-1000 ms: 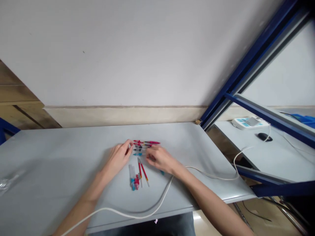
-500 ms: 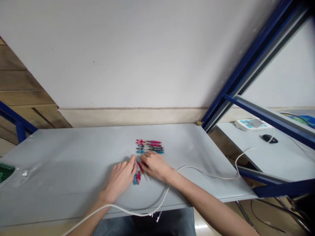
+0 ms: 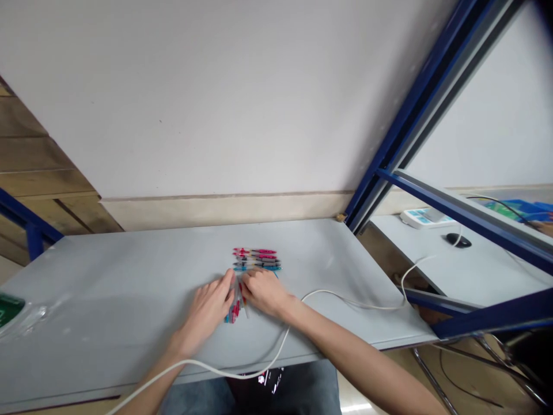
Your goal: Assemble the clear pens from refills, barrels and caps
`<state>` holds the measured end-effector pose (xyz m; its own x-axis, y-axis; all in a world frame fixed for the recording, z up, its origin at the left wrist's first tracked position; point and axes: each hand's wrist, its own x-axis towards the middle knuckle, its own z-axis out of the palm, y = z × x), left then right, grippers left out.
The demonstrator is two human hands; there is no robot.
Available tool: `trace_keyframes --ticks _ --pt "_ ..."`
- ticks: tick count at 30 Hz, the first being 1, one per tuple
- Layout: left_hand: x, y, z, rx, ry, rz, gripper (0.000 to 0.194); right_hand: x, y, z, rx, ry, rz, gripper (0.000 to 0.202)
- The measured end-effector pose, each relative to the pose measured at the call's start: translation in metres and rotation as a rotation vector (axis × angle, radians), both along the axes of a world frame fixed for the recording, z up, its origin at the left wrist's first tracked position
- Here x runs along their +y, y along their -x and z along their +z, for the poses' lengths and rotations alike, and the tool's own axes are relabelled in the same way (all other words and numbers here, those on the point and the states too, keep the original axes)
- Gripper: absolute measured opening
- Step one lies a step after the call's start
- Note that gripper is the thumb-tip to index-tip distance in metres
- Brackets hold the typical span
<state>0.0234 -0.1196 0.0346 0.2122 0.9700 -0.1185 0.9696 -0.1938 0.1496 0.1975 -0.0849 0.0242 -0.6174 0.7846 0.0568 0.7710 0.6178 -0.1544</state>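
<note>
Several pens, pink-red, grey-black and blue, lie side by side in a row on the grey table. Just in front of them are my two hands, close together. My left hand is closed, thumb against index finger, at a small pile of pen parts. My right hand is also closed, fingers curled down by the same pile; a small blue piece shows beyond its knuckles. Red and blue pen parts and clear tubes lie between the hands. My fingers hide what each pinches.
A white cable runs over the table, past my right forearm and across my left one. Clear plastic with a green label lies at the left edge. Beyond the blue frame, a black mouse and a white power strip rest on another table.
The view has shifted slightly. My fingers have moved a little at the pile, and a small blue piece now shows beyond my right hand. The pen row stays put.
</note>
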Motion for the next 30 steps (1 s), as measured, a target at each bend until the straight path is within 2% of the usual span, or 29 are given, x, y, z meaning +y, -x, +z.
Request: trace_keyframes --ticks 6,11,14,19,21,24,27,30 --pt "0.004 0.001 0.002 0.010 -0.057 -0.077 0.037 0.003 -0.002 0.000 0.017 -0.017 0.031 0.027" --pt "0.023 0.011 0.000 -0.085 -0.203 -0.017 0.037 0.009 -0.009 -0.001 0.083 0.026 -0.039 0.025" --pt "0.037 0.012 0.007 -0.180 -0.238 -0.057 0.030 0.015 -0.017 0.000 0.316 0.077 -0.122 0.024" --pt "0.056 -0.004 0.018 -0.410 -0.321 -0.133 0.027 0.029 -0.026 0.004 0.954 0.290 -0.220 0.031" --pt "0.062 -0.010 0.014 -0.503 -0.338 -0.219 0.026 0.034 -0.029 0.006 1.152 0.388 -0.269 0.031" --pt "0.069 -0.014 -0.001 -0.585 -0.335 -0.329 0.027 0.041 -0.034 0.010 1.360 0.460 -0.349 0.031" --pt "0.068 -0.013 -0.015 -0.679 -0.305 -0.345 0.026 0.045 -0.039 0.012 1.513 0.515 -0.374 0.028" --pt "0.064 -0.011 -0.021 -0.737 -0.259 -0.339 0.022 0.047 -0.041 0.013 1.576 0.529 -0.373 0.025"
